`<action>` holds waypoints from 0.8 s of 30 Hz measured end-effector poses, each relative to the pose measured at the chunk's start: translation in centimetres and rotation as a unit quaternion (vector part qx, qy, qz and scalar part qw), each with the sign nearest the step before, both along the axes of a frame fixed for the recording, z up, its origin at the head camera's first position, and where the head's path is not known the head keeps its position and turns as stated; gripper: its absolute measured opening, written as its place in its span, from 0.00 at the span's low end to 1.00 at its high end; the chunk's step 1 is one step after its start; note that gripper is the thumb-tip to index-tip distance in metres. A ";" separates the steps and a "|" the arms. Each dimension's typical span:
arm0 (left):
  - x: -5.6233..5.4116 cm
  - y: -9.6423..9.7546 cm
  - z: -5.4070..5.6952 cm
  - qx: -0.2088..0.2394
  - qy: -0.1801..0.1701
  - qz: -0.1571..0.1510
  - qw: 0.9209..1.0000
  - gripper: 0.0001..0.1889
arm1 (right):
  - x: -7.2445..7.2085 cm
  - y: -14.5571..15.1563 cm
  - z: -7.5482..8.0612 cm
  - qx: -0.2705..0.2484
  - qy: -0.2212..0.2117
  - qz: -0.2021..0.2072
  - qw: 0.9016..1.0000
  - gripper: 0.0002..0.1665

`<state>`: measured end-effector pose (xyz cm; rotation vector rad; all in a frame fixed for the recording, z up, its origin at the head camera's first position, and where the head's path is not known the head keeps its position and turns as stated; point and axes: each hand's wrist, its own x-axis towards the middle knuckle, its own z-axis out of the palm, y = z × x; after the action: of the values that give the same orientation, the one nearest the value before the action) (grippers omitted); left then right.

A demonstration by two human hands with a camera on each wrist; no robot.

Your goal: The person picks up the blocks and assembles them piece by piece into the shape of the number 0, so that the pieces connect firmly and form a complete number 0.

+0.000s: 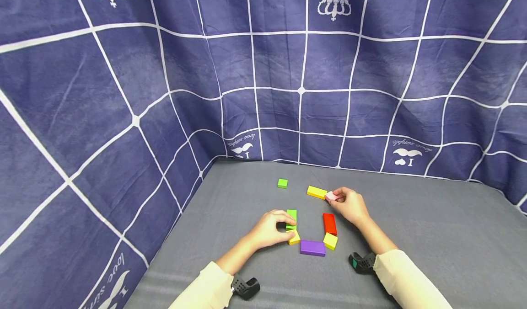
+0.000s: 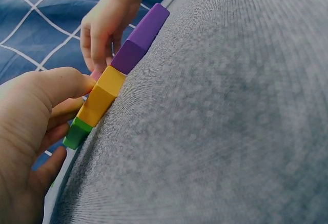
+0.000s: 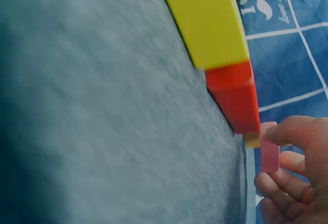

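1. On the grey table (image 1: 432, 226), the pink block (image 1: 330, 196) is sitting right by the end of a yellow bar (image 1: 316, 192); the right hand (image 1: 350, 206) is pinching it, barely opened.
2. Left hand (image 1: 269, 229) is half-curling, thumb on the orange block (image 1: 294, 238), fingers over the green one (image 1: 291, 214).
3. Blocks are looking light, stiff, maybe slick, hardly fragile; opposite sides are probably offering the best grip.

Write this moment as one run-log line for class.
Left hand: curled round green block, orange-yellow block; Right hand: pinches pink block beside yellow bar; Table: purple block, red block, lemon-yellow block, small green block
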<state>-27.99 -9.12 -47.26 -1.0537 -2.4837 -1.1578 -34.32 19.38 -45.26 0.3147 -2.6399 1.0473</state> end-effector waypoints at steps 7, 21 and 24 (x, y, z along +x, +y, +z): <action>0.1 0.0 0.2 0.001 -0.011 0.000 1.000 0.11 | 0.7 -0.5 -0.2 -0.015 -0.013 0.018 1.000 0.14; 0.2 0.0 0.2 -0.002 -0.008 0.000 1.000 0.11 | 1.0 0.4 -0.4 -0.006 -0.024 0.094 0.995 0.11; 0.2 0.0 0.3 -0.003 -0.010 0.000 1.000 0.11 | 0.9 0.6 -0.1 -0.004 -0.034 0.115 0.993 0.12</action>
<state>-27.75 -9.17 -46.95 -1.0473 -2.5046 -1.1670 -33.41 19.99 -45.38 0.6032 -2.7081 1.1554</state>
